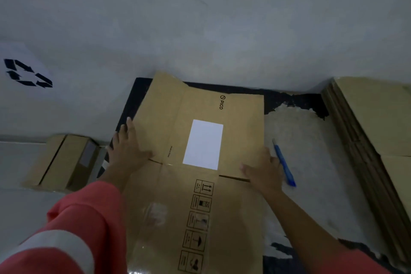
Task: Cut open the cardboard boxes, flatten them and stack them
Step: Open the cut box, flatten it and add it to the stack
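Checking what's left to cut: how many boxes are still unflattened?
1: a box standing left of the left hand. The rest are flat: one sheet in the middle, a stack at right. Others may be out of frame.

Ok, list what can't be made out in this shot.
Head view only.
White label: glare washes out any print.
Handling symbols: captions too small, blurred.
Blue cutter: too dim to tell if a blade is out.
Stack of flattened boxes: cut off by right edge, count unclear.
Flattened box: near end cut off by bottom edge.
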